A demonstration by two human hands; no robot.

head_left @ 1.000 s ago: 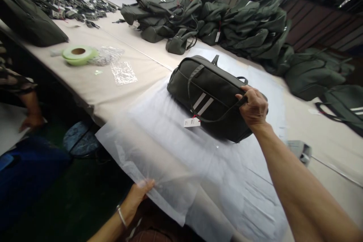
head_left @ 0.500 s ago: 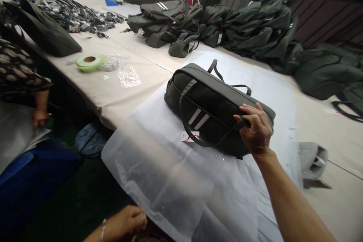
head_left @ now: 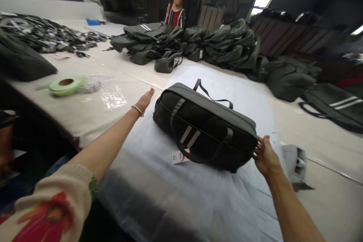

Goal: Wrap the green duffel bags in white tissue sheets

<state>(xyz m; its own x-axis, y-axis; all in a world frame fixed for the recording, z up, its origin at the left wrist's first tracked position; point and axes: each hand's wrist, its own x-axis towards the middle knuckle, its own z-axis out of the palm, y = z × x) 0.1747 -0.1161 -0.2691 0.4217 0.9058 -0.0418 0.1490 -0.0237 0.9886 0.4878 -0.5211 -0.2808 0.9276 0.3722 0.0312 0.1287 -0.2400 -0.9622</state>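
A dark green duffel bag (head_left: 210, 128) sits upright on a white sheet (head_left: 246, 90) spread over the table. It has two handles, two pale stripes on its front and a white hang tag (head_left: 179, 156) on a red cord. My left hand (head_left: 145, 101) is stretched flat beside the bag's left end, apart from it and holding nothing. At the right end, my right hand (head_left: 267, 157) has its fingers apart and lightly bent against the bag's side. The tips of those fingers are partly hidden by the bag.
Green tape rolls (head_left: 66, 85) and a clear plastic bag (head_left: 112, 96) lie to the left. Straps (head_left: 48, 32) are heaped at the far left, and dark green bags (head_left: 227, 43) are piled at the back. A person (head_left: 175, 13) stands behind them. A grey object (head_left: 295, 164) lies right.
My left hand has risen from below the table edge to the bag's left end. My right hand has released the bag's front upper edge and moved to its right end.
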